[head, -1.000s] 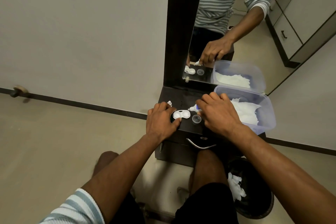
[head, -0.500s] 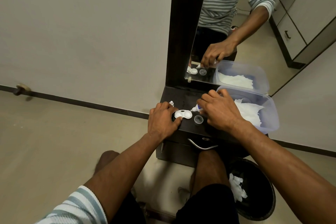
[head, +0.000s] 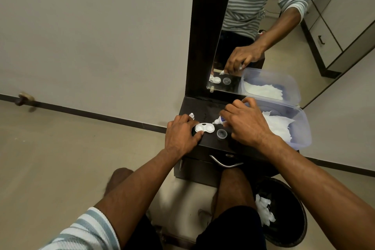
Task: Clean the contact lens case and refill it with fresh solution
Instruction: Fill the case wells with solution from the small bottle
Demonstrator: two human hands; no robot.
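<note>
A white two-well contact lens case (head: 205, 128) lies open on the dark cabinet top (head: 205, 107). My left hand (head: 180, 136) pinches its left end, thumb on the front edge. My right hand (head: 245, 126) grips a small solution bottle (head: 220, 121) tilted leftward, its white nozzle just above the case's right well. A clear round cap (head: 221, 133) sits in front of the bottle, and a small white bottle cap (head: 191, 116) stands behind my left hand.
A clear plastic tub (head: 302, 128) with white tissues stands on the cabinet's right. A mirror (head: 263, 26) rises behind. A black bin (head: 288, 215) with used tissues sits on the floor at right, beside my knee. A drawer handle (head: 225, 163) juts out in front.
My right hand has tipped the bottle so more of its nozzle shows, pointing at the case. My left hand stays on the case.
</note>
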